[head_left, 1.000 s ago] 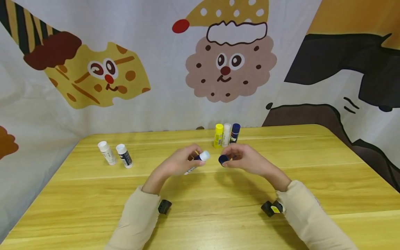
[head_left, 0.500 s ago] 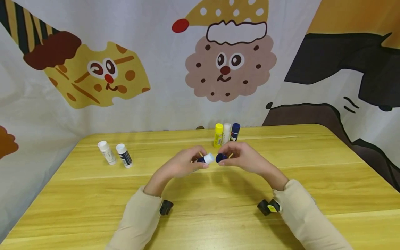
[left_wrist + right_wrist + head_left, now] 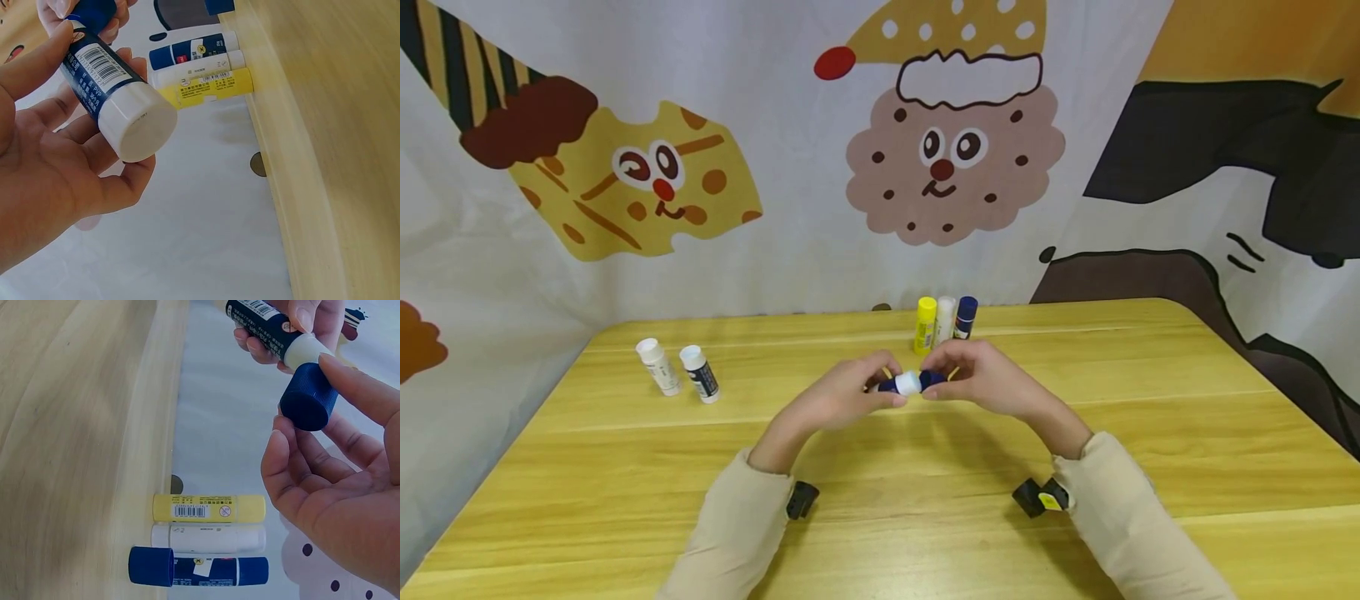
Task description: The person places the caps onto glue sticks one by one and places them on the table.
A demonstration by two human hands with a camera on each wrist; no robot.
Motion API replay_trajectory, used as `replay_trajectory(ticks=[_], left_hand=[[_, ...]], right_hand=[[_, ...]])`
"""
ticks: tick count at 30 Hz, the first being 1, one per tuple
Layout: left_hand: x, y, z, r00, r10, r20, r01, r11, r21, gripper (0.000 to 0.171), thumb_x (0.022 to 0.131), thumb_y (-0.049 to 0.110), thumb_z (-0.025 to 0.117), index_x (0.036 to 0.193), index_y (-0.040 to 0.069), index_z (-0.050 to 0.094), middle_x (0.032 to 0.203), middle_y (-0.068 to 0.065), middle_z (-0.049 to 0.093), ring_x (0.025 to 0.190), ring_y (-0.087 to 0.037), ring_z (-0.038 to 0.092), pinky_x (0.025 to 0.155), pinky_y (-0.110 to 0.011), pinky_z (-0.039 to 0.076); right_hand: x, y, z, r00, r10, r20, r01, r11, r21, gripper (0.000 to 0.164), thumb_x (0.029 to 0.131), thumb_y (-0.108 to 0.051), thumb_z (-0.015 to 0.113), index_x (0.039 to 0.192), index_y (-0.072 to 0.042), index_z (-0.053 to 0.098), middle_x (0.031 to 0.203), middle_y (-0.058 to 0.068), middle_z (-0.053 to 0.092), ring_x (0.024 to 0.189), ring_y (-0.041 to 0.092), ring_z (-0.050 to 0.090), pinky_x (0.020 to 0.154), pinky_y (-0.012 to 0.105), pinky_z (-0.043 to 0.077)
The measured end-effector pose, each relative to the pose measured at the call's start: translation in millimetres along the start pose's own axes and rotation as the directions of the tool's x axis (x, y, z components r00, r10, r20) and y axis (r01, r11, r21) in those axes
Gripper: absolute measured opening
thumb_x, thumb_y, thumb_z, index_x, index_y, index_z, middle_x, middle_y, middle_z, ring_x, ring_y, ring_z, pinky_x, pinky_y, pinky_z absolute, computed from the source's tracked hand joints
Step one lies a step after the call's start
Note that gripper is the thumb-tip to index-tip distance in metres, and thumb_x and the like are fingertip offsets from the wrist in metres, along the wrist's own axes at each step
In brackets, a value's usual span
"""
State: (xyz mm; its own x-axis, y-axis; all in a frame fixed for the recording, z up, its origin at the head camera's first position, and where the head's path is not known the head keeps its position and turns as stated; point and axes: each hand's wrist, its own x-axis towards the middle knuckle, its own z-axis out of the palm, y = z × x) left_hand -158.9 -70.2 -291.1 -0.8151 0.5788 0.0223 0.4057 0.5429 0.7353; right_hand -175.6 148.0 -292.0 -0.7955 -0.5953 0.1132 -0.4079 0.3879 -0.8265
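My left hand point(image 3: 842, 393) grips a glue stick point(image 3: 103, 69) with a navy label and a white base; in the head view its white upper end point(image 3: 908, 383) points right. Thumb and fingers of my right hand point(image 3: 992, 382) pinch a dark blue ribbed cap point(image 3: 309, 400). In the right wrist view that cap sits right at the stick's white neck, partly over it and in line with the tube. Both hands are raised over the middle of the table, just in front of the three upright glue sticks.
At the back stand a yellow glue stick point(image 3: 925, 325), a white one point(image 3: 944, 321) and a navy one point(image 3: 966, 315). A loose blue cap point(image 3: 151, 567) is by the navy one. Two white-topped sticks, one white point(image 3: 658, 368), one navy-labelled point(image 3: 700, 375), stand on the left of the wooden table point(image 3: 587, 500).
The hands have come together: the glue stick has moved right and levelled out, and the blue cap has moved left and turned its opening toward the stick's white end.
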Motion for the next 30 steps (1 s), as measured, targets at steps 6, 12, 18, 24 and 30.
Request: replay_trajectory(ticks=[6,12,18,24,30], left_hand=[[-0.4,1.0,0.7,1.0,0.005,0.007,-0.005,1.0,-0.009,0.018,0.089,0.018,0.06,0.101,0.007,0.053,0.084,-0.004,0.057,0.072,-0.019,0.051,0.06,-0.026,0.04],[-0.7,2.1,1.2,1.0,-0.009,0.003,0.009,1.0,0.003,0.017,0.089,0.018,0.061,0.101,0.008,0.054,0.088,-0.003,0.058,0.077,-0.017,0.053,0.063,-0.027,0.043],[0.8,0.4,3.3,1.0,-0.011,0.0,0.011,1.0,0.01,0.017,0.088,0.019,0.062,0.1,0.01,0.054,0.095,-0.004,0.06,0.087,-0.017,0.056,0.068,-0.029,0.045],[1.5,0.3,4.4,1.0,-0.022,0.0,0.022,1.0,0.011,0.017,0.087,0.019,0.063,0.1,0.01,0.055,0.092,-0.003,0.059,0.082,-0.016,0.055,0.065,-0.028,0.044],[2.1,0.0,4.8,1.0,-0.028,0.006,0.028,1.0,0.008,0.018,0.087,0.019,0.064,0.1,0.009,0.055,0.091,-0.003,0.059,0.08,-0.016,0.054,0.064,-0.028,0.044]], right_hand=[[0.3,1.5,0.7,1.0,-0.02,0.021,0.02,0.999,0.025,0.023,0.08,-0.009,0.07,0.099,0.0,0.062,0.09,0.015,0.06,0.08,0.022,0.056,0.069,0.03,0.05],[0.1,3.1,1.9,0.999,-0.015,0.032,0.014,0.999,0.038,0.023,0.081,-0.009,0.07,0.1,0.0,0.061,0.091,0.015,0.061,0.081,0.022,0.056,0.071,0.03,0.05],[-0.3,3.8,3.4,0.999,-0.021,0.042,0.019,0.999,0.044,0.022,0.081,-0.007,0.069,0.1,0.0,0.061,0.091,0.008,0.061,0.082,0.022,0.056,0.069,0.03,0.05],[-0.8,3.3,4.2,0.999,-0.026,0.044,0.023,0.998,0.055,0.021,0.081,-0.006,0.069,0.1,0.001,0.061,0.092,0.009,0.06,0.083,0.022,0.056,0.071,0.03,0.05],[-1.4,3.5,4.2,0.999,-0.024,0.04,0.022,0.999,0.036,0.021,0.081,-0.006,0.069,0.1,0.0,0.061,0.092,0.008,0.06,0.083,0.022,0.056,0.07,0.029,0.05]])
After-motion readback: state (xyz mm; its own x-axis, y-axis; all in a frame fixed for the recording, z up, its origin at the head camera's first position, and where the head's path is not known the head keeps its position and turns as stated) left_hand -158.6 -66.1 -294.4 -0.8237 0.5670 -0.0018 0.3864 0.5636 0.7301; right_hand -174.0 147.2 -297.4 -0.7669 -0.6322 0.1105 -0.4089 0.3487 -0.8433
